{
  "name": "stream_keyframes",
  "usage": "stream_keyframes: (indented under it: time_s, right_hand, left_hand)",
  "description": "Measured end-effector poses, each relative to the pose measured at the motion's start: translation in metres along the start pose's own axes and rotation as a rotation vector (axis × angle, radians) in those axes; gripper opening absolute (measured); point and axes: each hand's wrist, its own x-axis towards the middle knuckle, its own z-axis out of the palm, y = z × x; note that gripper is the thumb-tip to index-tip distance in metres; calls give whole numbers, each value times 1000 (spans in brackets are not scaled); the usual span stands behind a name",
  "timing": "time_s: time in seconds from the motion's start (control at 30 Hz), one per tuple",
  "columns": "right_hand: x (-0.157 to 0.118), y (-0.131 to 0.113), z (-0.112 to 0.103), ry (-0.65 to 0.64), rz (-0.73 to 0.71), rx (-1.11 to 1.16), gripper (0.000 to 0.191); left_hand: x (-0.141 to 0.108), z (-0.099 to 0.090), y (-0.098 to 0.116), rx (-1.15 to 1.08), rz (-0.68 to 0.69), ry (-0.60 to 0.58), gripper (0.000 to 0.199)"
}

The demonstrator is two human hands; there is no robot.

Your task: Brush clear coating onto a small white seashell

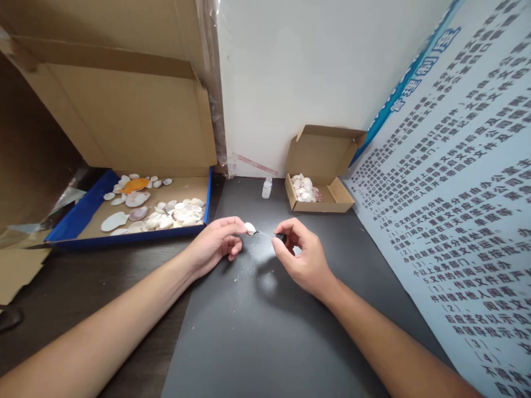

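Between the thumb and fingertips of my left hand (218,244) is a small white shell (250,228). My right hand (302,251) pinches a small black cap (281,237), and a thin pale rod or brush runs from it toward the shell; whether its dark tip touches the shell I cannot tell. Under both hands is a dark grey mat (232,342) with small white specks. A small bottle (267,188) with whitish contents stands upright beyond my hands, its neck uncapped.
On the left, a blue-edged open box (136,239) holds several shells and an orange one (135,185). A small open cardboard box (319,207) with white shells (303,188) stands at the back right. A printed poster (464,182) lines the right side.
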Motion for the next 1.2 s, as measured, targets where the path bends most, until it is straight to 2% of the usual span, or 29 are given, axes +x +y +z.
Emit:
stream_keyframes:
  time_s: [0.1, 0.23, 0.33, 0.5, 0.7, 0.8, 0.97, 1.1, 1.2]
  right_hand:
    - [0, -1, 0, -25, -33, 1, 7]
    - [0, 0, -1, 37, -24, -68, 7]
    - [1, 0, -2, 35, -24, -17, 7]
    - [1, 2, -1, 23, 38, -12, 13]
    - [3, 4, -2, 11, 46, 57, 13]
    - [3, 4, -2, 55, 69, 14, 10]
    - [4, 8, -3, 38, 72, 101, 8]
    - [6, 9, -3, 103, 91, 69, 8]
    - [6, 9, -4, 78, 88, 174, 8]
  left_hand:
    - [1, 0, 0, 4, 0, -10, 16]
    - [1, 0, -1, 15, 6, -20, 16]
    - [0, 0, -1, 42, 8, -34, 16]
    - [-1, 1, -1, 88, 21, -58, 20]
    - [1, 1, -3, 108, 31, -71, 22]
    - [1, 0, -3, 123, 18, -71, 23]
    - [0, 0, -2, 126, 12, -107, 24]
    - [-2, 0, -1, 131, 14, -142, 25]
    - [-2, 0, -2, 134, 9, -153, 24]
